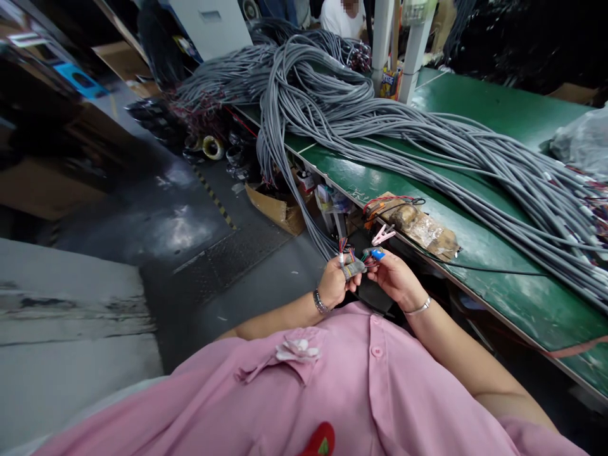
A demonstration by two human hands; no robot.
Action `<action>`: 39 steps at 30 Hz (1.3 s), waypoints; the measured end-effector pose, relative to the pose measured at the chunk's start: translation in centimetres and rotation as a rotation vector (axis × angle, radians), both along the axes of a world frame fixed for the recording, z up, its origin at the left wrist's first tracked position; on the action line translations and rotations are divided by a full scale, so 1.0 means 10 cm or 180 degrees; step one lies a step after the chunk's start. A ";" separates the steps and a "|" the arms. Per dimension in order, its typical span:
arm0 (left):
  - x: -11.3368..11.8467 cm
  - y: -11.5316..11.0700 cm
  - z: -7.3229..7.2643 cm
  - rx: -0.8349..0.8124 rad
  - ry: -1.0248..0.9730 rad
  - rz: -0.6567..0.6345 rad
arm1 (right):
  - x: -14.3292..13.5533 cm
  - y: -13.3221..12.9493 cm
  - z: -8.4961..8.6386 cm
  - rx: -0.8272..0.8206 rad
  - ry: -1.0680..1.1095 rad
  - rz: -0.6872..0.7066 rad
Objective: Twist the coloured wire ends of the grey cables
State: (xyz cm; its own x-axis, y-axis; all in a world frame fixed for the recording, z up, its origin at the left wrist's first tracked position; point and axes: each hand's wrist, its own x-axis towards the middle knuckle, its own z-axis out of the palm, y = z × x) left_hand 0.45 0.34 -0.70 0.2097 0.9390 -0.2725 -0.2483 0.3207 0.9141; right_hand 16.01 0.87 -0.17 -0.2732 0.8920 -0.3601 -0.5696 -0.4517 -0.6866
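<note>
Two bare hands hold thin multicoloured wires point(342, 246) at the ends of grey round cables point(317, 235).
The fingers of the left hand point(333, 283) are closed round the cable ends, beside a grey covering with a yellow band point(353, 270); those of the right hand point(398, 278), with a blue wrap point(377, 254) at one tip, pinch narrowly on the wires between the hands. Just beyond the right fingers is a pink clip point(383, 235); farther out, a brown taped cardboard piece point(420, 227) and a long grey cable bundle point(361, 136) lie on the green surface point(536, 323).

Grey cables point(323, 114) — green tabletop point(475, 101) (pink shirt point(332, 380), white flower point(298, 349)).
</note>
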 end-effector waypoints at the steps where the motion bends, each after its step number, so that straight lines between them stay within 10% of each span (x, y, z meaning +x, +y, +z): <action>1: 0.00 0.00 0.00 -0.0001 0.0012 0.0042 | 0.01 0.00 -0.02 -0.0072 0.0024 -0.0082; 21: 0.12 0.03 0.03 0.0093 0.0092 0.0100 | -0.07 -0.04 0.03 0.0618 -0.1143 -0.0410; 39: 0.16 0.21 0.18 -0.0056 -0.0532 -0.0108 | 0.13 0.36 -0.08 0.0579 0.0112 -0.0510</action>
